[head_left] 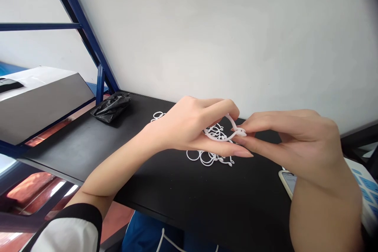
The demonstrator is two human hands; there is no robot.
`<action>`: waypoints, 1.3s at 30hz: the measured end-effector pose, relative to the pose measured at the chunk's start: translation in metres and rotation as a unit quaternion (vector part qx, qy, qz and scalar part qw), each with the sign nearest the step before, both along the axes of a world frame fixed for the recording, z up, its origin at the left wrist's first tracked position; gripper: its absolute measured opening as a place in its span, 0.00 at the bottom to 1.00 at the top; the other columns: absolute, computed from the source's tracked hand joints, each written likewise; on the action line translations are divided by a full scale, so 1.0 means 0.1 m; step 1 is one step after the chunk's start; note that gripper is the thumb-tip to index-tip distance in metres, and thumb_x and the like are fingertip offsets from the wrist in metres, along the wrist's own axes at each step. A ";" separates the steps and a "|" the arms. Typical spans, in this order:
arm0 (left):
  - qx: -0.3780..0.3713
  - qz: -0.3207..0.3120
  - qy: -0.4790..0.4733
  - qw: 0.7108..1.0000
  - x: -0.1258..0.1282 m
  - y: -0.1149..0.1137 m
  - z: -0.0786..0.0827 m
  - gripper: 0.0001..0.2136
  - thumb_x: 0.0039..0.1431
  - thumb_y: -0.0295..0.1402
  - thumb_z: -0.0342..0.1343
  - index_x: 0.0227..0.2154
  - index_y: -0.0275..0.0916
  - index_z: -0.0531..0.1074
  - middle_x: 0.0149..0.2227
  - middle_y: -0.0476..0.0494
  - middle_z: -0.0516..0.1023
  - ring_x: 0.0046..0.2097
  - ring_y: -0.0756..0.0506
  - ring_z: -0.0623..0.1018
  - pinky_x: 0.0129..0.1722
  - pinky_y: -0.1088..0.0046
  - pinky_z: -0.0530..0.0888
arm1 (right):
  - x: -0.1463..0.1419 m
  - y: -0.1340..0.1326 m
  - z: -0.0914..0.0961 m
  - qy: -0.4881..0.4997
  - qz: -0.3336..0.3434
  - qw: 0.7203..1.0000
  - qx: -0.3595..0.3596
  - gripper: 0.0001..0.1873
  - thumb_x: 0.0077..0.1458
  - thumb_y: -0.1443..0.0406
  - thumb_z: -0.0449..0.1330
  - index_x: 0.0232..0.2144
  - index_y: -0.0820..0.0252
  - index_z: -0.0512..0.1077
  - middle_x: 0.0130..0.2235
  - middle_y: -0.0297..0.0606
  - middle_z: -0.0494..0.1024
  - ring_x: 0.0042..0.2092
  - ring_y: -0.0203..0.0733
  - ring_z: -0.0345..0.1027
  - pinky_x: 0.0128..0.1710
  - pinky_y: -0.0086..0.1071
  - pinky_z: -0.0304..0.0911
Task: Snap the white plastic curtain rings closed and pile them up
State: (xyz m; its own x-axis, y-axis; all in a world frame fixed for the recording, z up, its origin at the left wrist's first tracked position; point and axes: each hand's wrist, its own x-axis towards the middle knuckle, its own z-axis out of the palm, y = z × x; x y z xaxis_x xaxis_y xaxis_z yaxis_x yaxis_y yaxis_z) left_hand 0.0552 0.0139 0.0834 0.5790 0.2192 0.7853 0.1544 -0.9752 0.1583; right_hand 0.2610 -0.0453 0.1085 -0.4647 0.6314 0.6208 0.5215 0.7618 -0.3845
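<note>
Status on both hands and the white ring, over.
Left hand, right hand: fingers shut on one white ring, held above black table. Loose ring pile below. Phone beside right wrist.

The left hand (189, 126) hides part of the ring pile (206, 158), the right hand (295, 141) most of the phone (287, 181).

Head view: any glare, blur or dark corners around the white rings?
Head view: even soft light, no glare on the matte black tabletop; thin white plastic ring between left hand and right hand is sharp; near right forearm soft; top right corner darkens.

Thin white plastic loop (221, 139), pinched at both ends.
</note>
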 end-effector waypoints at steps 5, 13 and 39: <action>0.054 0.024 -0.002 0.998 0.01 0.00 0.00 0.15 0.64 0.46 0.52 0.31 0.38 0.67 0.22 0.55 0.65 0.21 0.55 0.59 0.18 0.78 0.57 | -0.01 0.00 0.00 0.010 -0.007 1.000 0.006 0.07 0.54 0.69 0.66 0.31 0.49 0.76 0.27 0.28 0.81 0.25 0.38 0.74 0.24 0.32 0.69; 0.125 0.031 -0.019 0.991 0.00 0.02 -0.01 0.10 0.62 0.40 0.54 0.31 0.39 0.66 0.22 0.56 0.63 0.20 0.55 0.57 0.18 0.77 0.53 | 0.00 -0.01 0.02 0.015 -0.003 1.000 0.000 0.07 0.53 0.69 0.67 0.33 0.49 0.77 0.28 0.27 0.81 0.26 0.37 0.74 0.25 0.33 0.70; 0.109 0.078 0.062 0.989 -0.04 0.01 0.03 0.10 0.65 0.40 0.53 0.34 0.39 0.65 0.26 0.55 0.71 0.20 0.56 0.64 0.18 0.77 0.57 | -0.01 0.00 0.02 -0.046 -0.050 0.996 0.063 0.08 0.56 0.72 0.64 0.32 0.53 0.75 0.26 0.25 0.79 0.26 0.32 0.72 0.26 0.27 0.68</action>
State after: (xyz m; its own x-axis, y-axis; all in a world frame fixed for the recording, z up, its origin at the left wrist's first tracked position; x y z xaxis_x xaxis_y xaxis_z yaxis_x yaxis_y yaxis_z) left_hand 0.0514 0.0152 0.0860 0.6462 0.1476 0.7487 0.3116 -0.9466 -0.0824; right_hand 0.2604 -0.0458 0.1102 -0.4623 0.5969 0.6557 0.6260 0.7435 -0.2355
